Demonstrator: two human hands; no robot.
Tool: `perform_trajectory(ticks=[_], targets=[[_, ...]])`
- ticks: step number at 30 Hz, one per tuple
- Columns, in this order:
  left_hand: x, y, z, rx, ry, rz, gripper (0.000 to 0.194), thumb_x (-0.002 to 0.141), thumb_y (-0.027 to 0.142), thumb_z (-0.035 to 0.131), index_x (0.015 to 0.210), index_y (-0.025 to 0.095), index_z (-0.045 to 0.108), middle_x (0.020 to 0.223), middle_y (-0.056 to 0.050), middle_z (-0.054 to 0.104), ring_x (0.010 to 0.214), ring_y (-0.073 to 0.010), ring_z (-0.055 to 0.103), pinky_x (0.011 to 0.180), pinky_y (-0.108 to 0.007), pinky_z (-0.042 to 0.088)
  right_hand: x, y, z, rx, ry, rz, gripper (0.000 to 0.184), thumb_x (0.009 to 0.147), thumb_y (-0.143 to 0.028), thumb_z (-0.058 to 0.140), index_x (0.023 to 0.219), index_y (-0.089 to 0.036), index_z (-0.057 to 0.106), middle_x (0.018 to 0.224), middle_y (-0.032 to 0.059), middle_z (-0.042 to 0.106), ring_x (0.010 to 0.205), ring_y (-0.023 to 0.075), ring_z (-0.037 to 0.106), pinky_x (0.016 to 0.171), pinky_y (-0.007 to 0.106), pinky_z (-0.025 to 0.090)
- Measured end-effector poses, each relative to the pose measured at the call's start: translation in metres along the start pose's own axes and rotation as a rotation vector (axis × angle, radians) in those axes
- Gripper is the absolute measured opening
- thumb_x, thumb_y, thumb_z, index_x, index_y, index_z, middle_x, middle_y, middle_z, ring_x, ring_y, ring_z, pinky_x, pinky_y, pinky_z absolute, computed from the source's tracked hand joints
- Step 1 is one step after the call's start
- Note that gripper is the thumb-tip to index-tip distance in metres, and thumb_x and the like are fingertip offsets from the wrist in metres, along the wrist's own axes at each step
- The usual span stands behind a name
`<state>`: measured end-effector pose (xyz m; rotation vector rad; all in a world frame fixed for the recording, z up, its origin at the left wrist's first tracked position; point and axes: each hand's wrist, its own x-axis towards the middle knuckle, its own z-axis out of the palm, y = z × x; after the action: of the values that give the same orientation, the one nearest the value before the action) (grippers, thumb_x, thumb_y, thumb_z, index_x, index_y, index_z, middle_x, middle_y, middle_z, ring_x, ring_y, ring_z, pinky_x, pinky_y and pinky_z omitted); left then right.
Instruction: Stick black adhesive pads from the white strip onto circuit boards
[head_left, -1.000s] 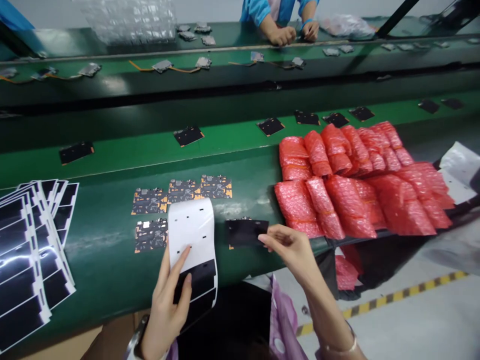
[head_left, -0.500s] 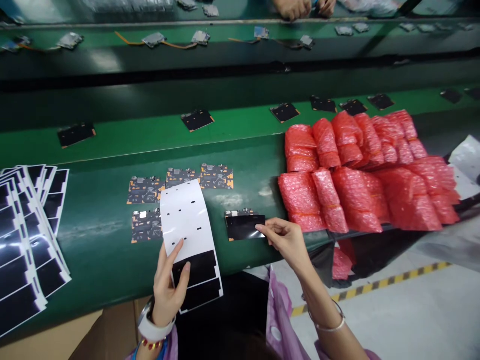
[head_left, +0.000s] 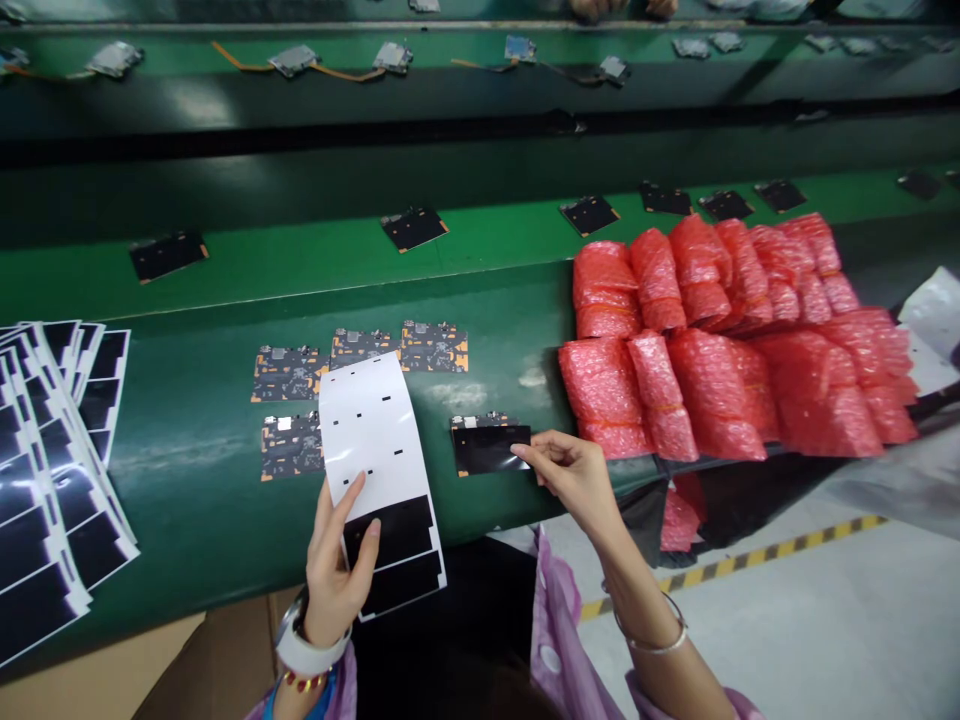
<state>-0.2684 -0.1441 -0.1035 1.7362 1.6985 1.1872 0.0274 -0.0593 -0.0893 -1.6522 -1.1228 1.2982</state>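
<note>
Head view: left hand (head_left: 330, 570) clamps a white liner sheet (head_left: 367, 430) low centre, while right hand (head_left: 570, 480), finger and thumb pinched together, holds a black film piece (head_left: 489, 450) lying over a circuit board (head_left: 480, 422) on the green conveyor (head_left: 187, 480).

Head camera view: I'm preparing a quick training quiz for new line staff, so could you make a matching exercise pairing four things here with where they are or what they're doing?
Things:
1. Left hand
2. Right hand
3. Red bubble-wrap bags
4. Fanned black-and-white sheets

Places or states:
A. At the far left of the view
B. Pinching black film on a circuit board
C. Piled at the right of the view
D. Holding a white backing sheet

Right pairs: 1-D, 2-B, 3-C, 4-A
</note>
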Motion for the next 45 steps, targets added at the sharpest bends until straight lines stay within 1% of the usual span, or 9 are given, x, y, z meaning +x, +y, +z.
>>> perform_trajectory(ticks=[10,21,24,28,30,34,38,43,45], targets=[[0.002,0.0,0.001,-0.05,-0.021,-0.02,0.064,0.09,0.006,0.065,0.148,0.027,0.052,0.151,-0.003,0.056,0.152,-0.0179,0.034,0.125,-0.027,0.024,0.001,0.008,-0.001,-0.021,-0.005,0.001,0.041,0.077,-0.053,0.08,0.067,-0.017,0.063,0.044,-0.0047,0.049,0.038,0.008,0.037,0.04,0.022,0.026],[0.0,-0.003,0.0,0.004,-0.013,-0.044,0.056,0.091,0.012,0.065,0.145,0.023,0.055,0.145,-0.009,0.061,0.152,-0.0268,0.035,0.127,-0.044,0.023,-0.001,0.007,-0.002,-0.019,-0.025,-0.033,0.04,0.081,-0.053,0.076,0.07,-0.018,0.061,0.046,-0.0046,0.05,0.039,0.0082,0.037,0.04,0.022,0.026],[0.007,0.009,0.001,0.049,-0.041,-0.009,0.062,0.092,0.009,0.062,0.15,0.027,0.049,0.163,-0.009,0.039,0.153,-0.029,0.031,0.127,-0.048,0.025,-0.003,0.011,-0.003,-0.027,-0.033,-0.036,0.038,0.084,-0.052,0.075,0.073,-0.018,0.061,0.048,-0.0047,0.05,0.04,0.0085,0.039,0.041,0.022,0.028],[0.017,0.041,0.009,0.313,0.018,0.086,0.077,0.092,0.004,0.059,0.159,0.028,0.031,0.173,-0.005,-0.008,0.158,-0.0349,-0.004,0.127,-0.059,0.01,-0.004,0.011,-0.002,-0.043,-0.011,-0.045,0.039,0.084,-0.053,0.075,0.072,-0.018,0.06,0.047,-0.005,0.049,0.039,0.0086,0.038,0.041,0.022,0.028],[0.019,0.054,0.018,0.41,-0.038,0.22,0.079,0.092,0.002,0.056,0.161,0.025,0.025,0.173,-0.006,0.005,0.158,-0.0314,0.007,0.129,-0.055,0.012,-0.003,0.009,-0.001,-0.049,-0.004,-0.058,0.04,0.083,-0.054,0.075,0.071,-0.019,0.061,0.047,-0.005,0.049,0.04,0.0088,0.039,0.041,0.022,0.028],[0.021,0.054,0.047,0.538,-0.403,0.431,0.074,0.101,0.021,0.053,0.163,0.015,0.013,0.157,-0.009,0.049,0.143,-0.0275,0.049,0.124,-0.046,0.035,-0.004,0.006,0.001,-0.077,0.018,-0.091,0.04,0.083,-0.055,0.075,0.071,-0.019,0.062,0.047,-0.0048,0.05,0.039,0.0094,0.041,0.04,0.022,0.031],[0.022,0.044,0.063,0.679,-0.451,0.468,0.077,0.103,0.029,0.049,0.163,0.014,0.003,0.154,-0.01,0.052,0.137,-0.0322,0.055,0.119,-0.05,0.041,-0.012,0.005,0.003,-0.18,0.104,-0.239,0.032,0.089,-0.046,0.073,0.073,-0.02,0.064,0.051,-0.0036,0.054,0.041,0.0109,0.049,0.04,0.023,0.038],[0.021,0.047,0.062,0.725,-0.461,0.466,0.081,0.101,0.025,0.052,0.162,0.01,0.001,0.154,-0.013,0.05,0.138,-0.0359,0.053,0.115,-0.05,0.047,-0.025,0.01,0.002,-0.483,0.24,-0.763,0.014,0.096,-0.021,0.066,0.083,-0.021,0.07,0.07,0.003,0.072,0.057,0.0146,0.067,0.058,0.024,0.054],[0.019,0.049,0.063,0.713,-0.457,0.443,0.081,0.101,0.024,0.051,0.162,0.012,-0.001,0.154,-0.012,0.051,0.138,-0.0356,0.053,0.115,-0.051,0.047,-0.028,0.011,0.002,-0.55,0.251,-0.861,0.012,0.095,-0.016,0.066,0.086,-0.022,0.071,0.071,0.0026,0.074,0.058,0.0143,0.068,0.059,0.024,0.055]])
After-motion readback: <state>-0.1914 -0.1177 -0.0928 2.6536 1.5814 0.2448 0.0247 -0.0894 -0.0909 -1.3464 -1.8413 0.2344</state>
